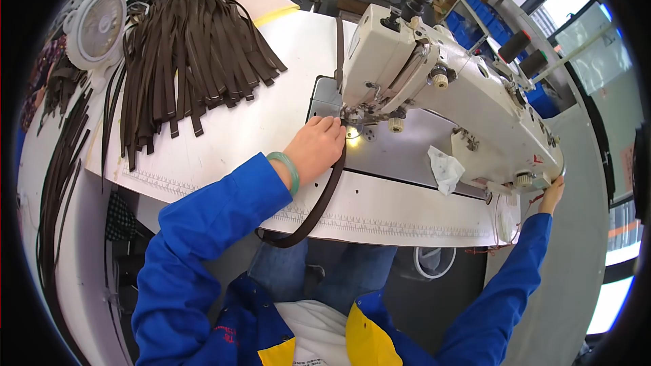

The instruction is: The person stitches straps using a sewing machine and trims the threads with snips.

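My left hand (317, 147) is closed on a dark brown strap (325, 200) beside the needle area of a white sewing machine (434, 74). Part of the strap runs up behind the needle, and its lower part curves down over the table's front edge. A small lamp lights the metal plate (400, 146) near my fingertips. At the machine's right end, my right hand (553, 195) touches the handwheel side; its fingers are partly hidden behind the machine, so their hold cannot be made out.
Many brown straps (190, 54) lie in a bundle at the back left, beside a white fan (98, 24). More strips (61, 183) hang at the far left. A crumpled white cloth (445, 169) lies by the machine. Thread spools (514, 47) stand at the right.
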A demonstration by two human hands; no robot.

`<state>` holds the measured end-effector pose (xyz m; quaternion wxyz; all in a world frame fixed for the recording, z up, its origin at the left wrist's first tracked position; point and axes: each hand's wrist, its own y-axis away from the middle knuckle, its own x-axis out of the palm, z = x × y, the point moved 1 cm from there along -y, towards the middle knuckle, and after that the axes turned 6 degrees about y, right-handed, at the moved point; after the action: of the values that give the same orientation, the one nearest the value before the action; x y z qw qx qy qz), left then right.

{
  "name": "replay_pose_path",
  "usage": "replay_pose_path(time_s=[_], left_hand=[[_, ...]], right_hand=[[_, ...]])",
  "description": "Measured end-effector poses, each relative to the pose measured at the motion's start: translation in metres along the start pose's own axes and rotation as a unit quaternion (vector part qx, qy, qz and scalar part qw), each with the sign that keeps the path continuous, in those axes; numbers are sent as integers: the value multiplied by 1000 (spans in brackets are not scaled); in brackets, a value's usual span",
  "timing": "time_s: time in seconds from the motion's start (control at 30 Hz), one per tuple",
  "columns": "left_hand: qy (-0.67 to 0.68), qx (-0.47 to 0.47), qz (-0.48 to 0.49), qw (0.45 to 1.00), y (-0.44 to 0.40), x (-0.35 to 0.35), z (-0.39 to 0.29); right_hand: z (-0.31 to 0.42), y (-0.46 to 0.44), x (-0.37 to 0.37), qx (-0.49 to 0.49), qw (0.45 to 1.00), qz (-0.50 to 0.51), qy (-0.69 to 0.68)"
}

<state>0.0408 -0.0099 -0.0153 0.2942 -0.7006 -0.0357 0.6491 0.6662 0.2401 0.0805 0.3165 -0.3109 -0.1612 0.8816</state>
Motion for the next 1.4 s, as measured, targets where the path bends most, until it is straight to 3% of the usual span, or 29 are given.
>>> replay_pose_path(time_s=[0.23,0.33,0.43,0.53,0.63,0.7,0.77,0.87,1.0,1.1,1.2,1.3,1.4], left_hand=[[58,-18,-5,998,-1,0,6],[86,-43,-1,995,-1,-4,6],[64,-46,18,997,-1,-2,3],[51,-39,30,998,-3,-4,4],[54,-31,21,998,-5,-8,5],[43,-33,25,998,-5,-8,5],[41,-38,27,998,-5,-6,4],[49,-41,31,997,-4,-5,6],[57,-42,21,997,-4,-6,7],[49,-38,15,998,-3,-5,6],[52,-19,13,998,-1,-2,6],[69,-25,32,997,-2,-5,5],[91,-37,48,994,-2,-9,6]], right_hand=[[-13,33,26,-32,992,-67,-102],[-5,34,20,17,994,-34,-104],[-11,-3,7,-115,986,-122,6],[32,-19,-8,-121,979,-45,160],[20,-28,-13,10,981,55,188],[-5,1,3,18,996,31,-77],[-17,49,27,-28,975,34,-219],[-36,58,36,60,988,-34,-135],[4,35,14,-9,991,-96,-95],[38,12,2,-135,979,-99,116],[37,-8,-6,-57,987,-1,149],[22,2,-6,29,998,11,50],[-44,13,17,-35,982,26,-183]])
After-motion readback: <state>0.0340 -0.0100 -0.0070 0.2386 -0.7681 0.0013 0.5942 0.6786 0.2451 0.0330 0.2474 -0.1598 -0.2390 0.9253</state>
